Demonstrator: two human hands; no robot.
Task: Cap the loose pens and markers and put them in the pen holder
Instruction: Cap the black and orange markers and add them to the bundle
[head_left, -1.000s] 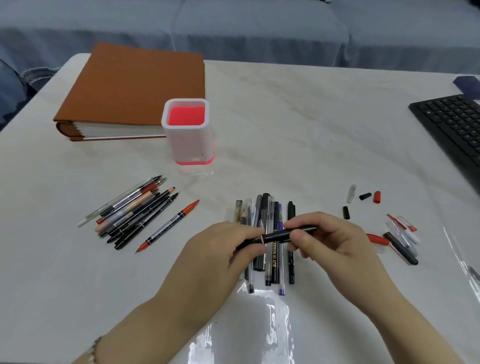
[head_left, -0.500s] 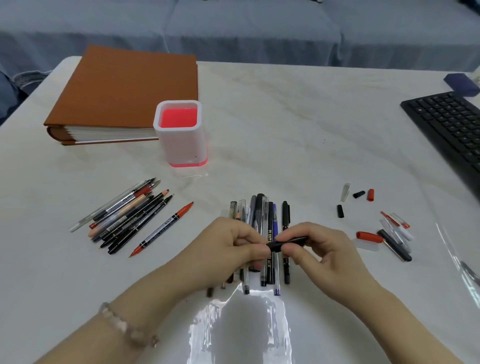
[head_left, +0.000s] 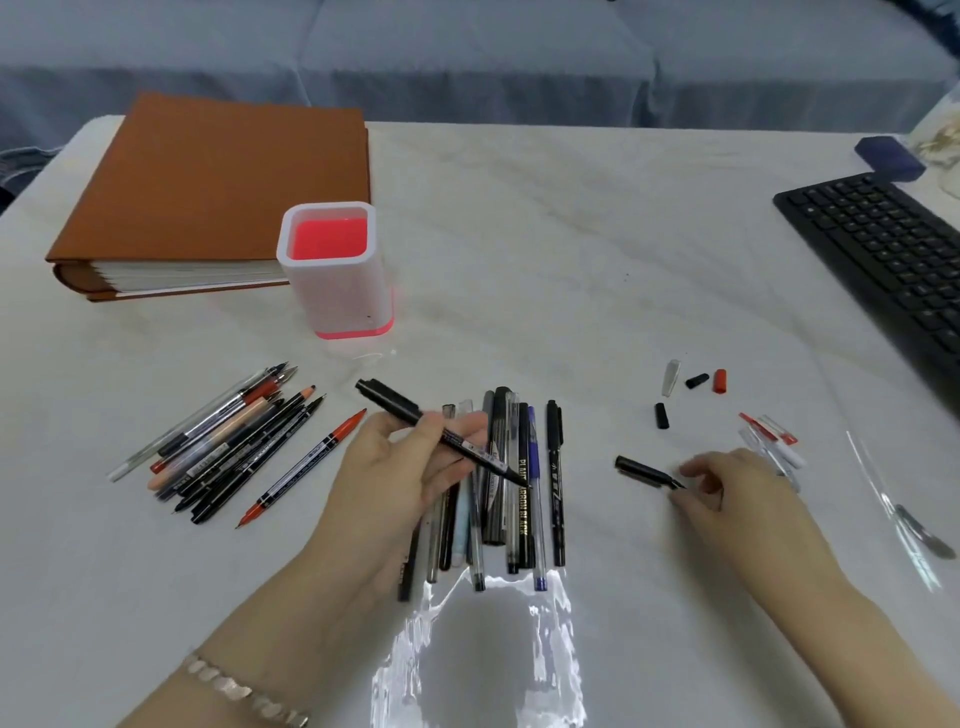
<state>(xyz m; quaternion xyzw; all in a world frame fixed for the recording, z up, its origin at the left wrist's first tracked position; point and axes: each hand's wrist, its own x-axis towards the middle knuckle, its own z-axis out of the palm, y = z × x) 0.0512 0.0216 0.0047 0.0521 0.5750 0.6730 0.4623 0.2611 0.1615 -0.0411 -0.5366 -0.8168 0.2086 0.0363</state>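
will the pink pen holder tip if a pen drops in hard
The pen holder looks empty and taller than it is wide, so it is probably light and might rock or slide on the glossy table. Its flat square base should resist rolling.

Seemingly a home work corner, half office, half living room. Suggested by a blue-grey upholstered sofa running close behind a white marble-patterned table. Set up for desk work: flat black computer keyboard at the right edge, thick brown-covered binder at far left, square white pen holder with pink inside, loose pens and markers scattered in front.
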